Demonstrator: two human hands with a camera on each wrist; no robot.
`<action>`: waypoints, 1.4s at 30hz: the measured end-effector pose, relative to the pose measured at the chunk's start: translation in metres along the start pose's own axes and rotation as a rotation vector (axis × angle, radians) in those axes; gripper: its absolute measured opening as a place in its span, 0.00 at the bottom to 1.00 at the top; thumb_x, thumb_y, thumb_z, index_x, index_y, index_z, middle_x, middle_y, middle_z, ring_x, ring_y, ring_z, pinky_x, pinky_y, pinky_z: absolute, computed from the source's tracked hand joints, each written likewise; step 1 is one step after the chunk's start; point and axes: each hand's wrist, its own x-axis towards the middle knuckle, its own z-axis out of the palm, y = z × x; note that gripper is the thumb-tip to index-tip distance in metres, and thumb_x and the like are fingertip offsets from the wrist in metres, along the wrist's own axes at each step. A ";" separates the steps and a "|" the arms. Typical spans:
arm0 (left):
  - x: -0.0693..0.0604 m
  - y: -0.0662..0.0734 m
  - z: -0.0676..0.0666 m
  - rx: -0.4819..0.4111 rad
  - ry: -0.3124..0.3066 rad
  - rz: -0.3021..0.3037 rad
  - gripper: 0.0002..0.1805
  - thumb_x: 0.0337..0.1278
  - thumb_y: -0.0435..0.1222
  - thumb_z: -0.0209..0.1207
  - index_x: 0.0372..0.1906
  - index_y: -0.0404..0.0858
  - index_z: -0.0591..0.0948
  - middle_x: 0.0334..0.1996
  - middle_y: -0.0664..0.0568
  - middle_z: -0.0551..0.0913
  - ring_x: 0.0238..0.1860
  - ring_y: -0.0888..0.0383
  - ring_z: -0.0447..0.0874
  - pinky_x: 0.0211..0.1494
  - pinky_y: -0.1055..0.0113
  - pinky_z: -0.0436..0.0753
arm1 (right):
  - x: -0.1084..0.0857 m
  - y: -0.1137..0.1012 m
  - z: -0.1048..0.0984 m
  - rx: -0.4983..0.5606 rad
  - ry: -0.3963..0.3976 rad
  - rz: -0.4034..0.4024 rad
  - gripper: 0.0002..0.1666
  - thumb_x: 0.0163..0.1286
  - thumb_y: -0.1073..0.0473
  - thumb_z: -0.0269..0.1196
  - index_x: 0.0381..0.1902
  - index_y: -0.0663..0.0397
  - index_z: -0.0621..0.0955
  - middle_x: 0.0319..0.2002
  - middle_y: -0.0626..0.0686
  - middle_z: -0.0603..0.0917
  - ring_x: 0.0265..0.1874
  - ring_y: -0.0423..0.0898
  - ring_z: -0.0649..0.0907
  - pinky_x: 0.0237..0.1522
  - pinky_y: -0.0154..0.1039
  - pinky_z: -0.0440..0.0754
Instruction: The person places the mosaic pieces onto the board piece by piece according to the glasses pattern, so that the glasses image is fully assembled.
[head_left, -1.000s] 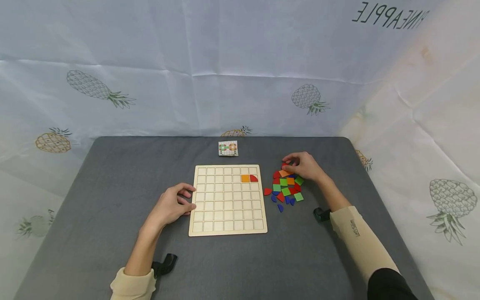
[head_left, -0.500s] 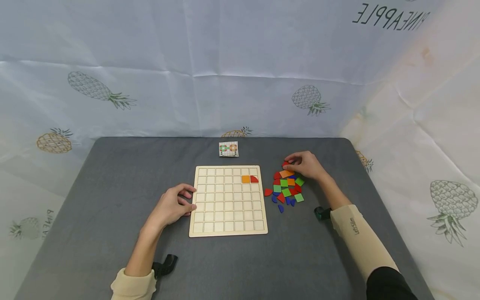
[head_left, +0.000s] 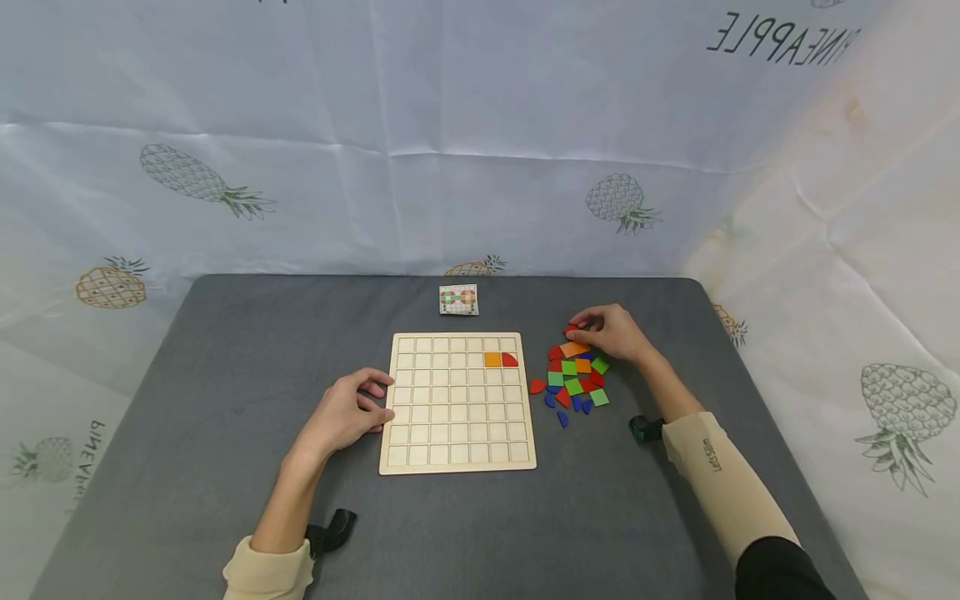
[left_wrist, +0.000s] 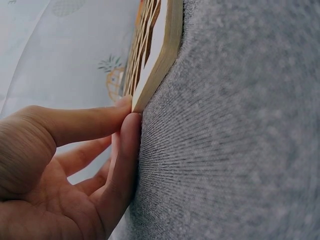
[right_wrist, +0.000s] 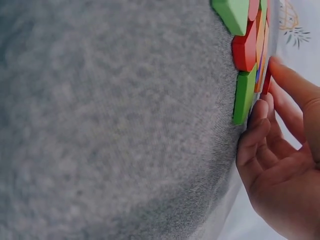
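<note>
A square wooden grid board [head_left: 457, 462] lies on the grey table, an orange square tile [head_left: 492, 359] and a red quarter-round tile [head_left: 510, 360] set in its cells near the upper right. My left hand [head_left: 348, 410] holds the board's left edge; in the left wrist view the thumb [left_wrist: 95, 122] lies on the rim with a finger against the side. At the far end of a heap of coloured tiles [head_left: 570, 367], my right hand [head_left: 611, 331] pinches a red tile [right_wrist: 267, 81] between thumb and fingers. Its full shape is hidden by the fingers.
A small printed pattern card [head_left: 458, 300] lies behind the board. Several blue pieces [head_left: 563, 419] and a red rounded one [head_left: 537, 386] sit loose at the heap's near and left sides. A pineapple-print cloth [head_left: 480, 150] hangs behind the table.
Both hands stay nearly in place. The right fingers have shifted very slightly on the red tile, and the whole head view has drifted a little.
</note>
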 end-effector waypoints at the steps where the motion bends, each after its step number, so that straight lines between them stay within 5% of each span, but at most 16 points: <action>1: 0.000 0.000 0.000 0.000 -0.001 -0.001 0.26 0.61 0.26 0.73 0.64 0.32 0.82 0.50 0.37 0.81 0.38 0.54 0.87 0.38 0.64 0.94 | 0.000 0.000 0.000 0.003 -0.001 -0.005 0.20 0.74 0.51 0.74 0.56 0.58 0.90 0.49 0.62 0.91 0.31 0.45 0.84 0.31 0.34 0.82; 8: 0.000 0.002 -0.001 -0.002 -0.007 -0.010 0.26 0.61 0.25 0.73 0.64 0.32 0.82 0.50 0.37 0.80 0.39 0.54 0.87 0.38 0.63 0.94 | -0.005 -0.011 0.000 0.048 0.003 -0.032 0.20 0.74 0.51 0.74 0.56 0.57 0.90 0.50 0.61 0.91 0.35 0.47 0.88 0.35 0.34 0.86; 20: -0.001 0.000 0.000 -0.004 -0.008 0.000 0.26 0.61 0.26 0.73 0.64 0.32 0.82 0.50 0.37 0.80 0.39 0.54 0.87 0.38 0.64 0.94 | -0.006 -0.045 0.015 0.196 -0.034 -0.082 0.19 0.74 0.52 0.75 0.56 0.55 0.88 0.48 0.61 0.92 0.28 0.53 0.89 0.30 0.40 0.88; 28: -0.001 -0.002 0.001 0.003 -0.005 0.006 0.26 0.62 0.26 0.73 0.64 0.32 0.82 0.51 0.37 0.81 0.40 0.54 0.88 0.38 0.64 0.94 | -0.003 -0.065 0.030 0.229 -0.015 -0.156 0.16 0.72 0.54 0.76 0.53 0.55 0.89 0.44 0.60 0.92 0.25 0.58 0.85 0.23 0.36 0.79; 42: 0.000 -0.001 0.001 0.004 -0.008 0.004 0.26 0.62 0.26 0.73 0.65 0.32 0.81 0.50 0.37 0.80 0.39 0.54 0.88 0.38 0.64 0.94 | 0.007 -0.085 0.056 0.362 -0.080 -0.169 0.15 0.70 0.60 0.77 0.51 0.59 0.87 0.41 0.59 0.91 0.31 0.61 0.86 0.29 0.42 0.88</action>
